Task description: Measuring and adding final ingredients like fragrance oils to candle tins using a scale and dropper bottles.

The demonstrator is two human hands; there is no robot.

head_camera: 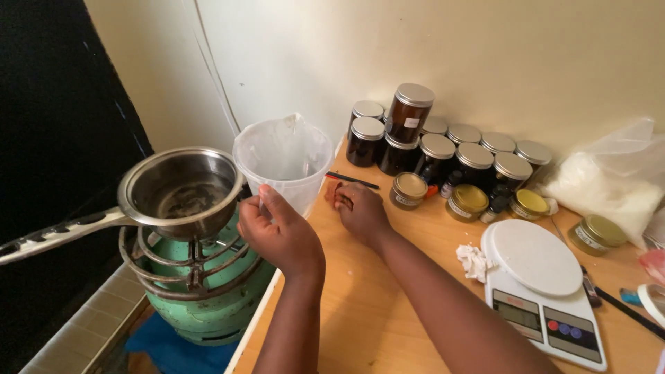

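Low centre, the left hand [280, 232] is curled round the jug [284, 163], probably to steady it at the table [360, 312] edge. Just right, the right hand [360, 211] is closed over something reddish, mostly hidden. Upper left, the pan [181, 190] sits on the burner [197, 277], handle cut off.

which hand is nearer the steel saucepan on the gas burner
Left. The left hand is at the plastic jug, right beside the saucepan. The right hand rests on the wooden table on the jug's far side, farther away.
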